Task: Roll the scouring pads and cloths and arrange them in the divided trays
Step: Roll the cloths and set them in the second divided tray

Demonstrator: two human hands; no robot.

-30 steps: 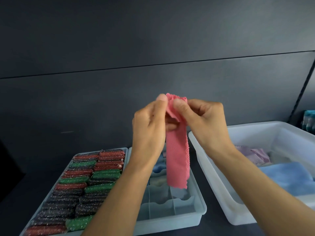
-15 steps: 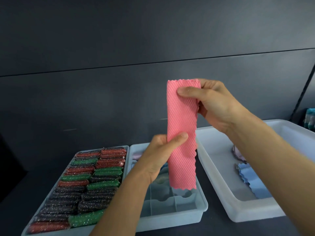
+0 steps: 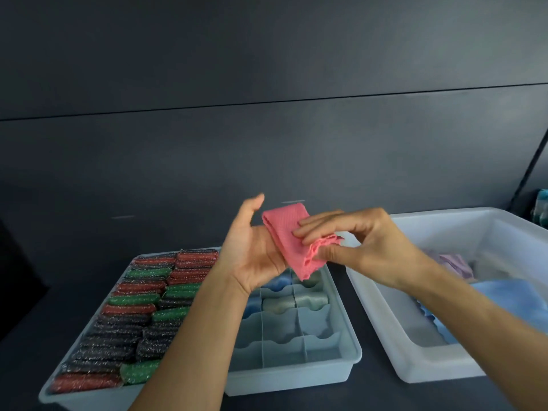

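Centre of frame: the pink cloth (image 3: 289,238), folded into a short band, is held above the far end of the divided tray (image 3: 284,381). Its flat part is laid against the left hand (image 3: 252,256), which is spread wide, palm up and thumb raised clear, with the fingers hidden behind the fabric. The gathered lower edge is pinched between thumb and fingers of the right hand (image 3: 364,247). Lower left, a second tray (image 3: 89,400) is packed with rolled scouring pads (image 3: 133,315); at right, a white bin (image 3: 415,372) holding a blue cloth (image 3: 516,292) and a lilac cloth (image 3: 453,261) is set on the counter (image 3: 370,398).
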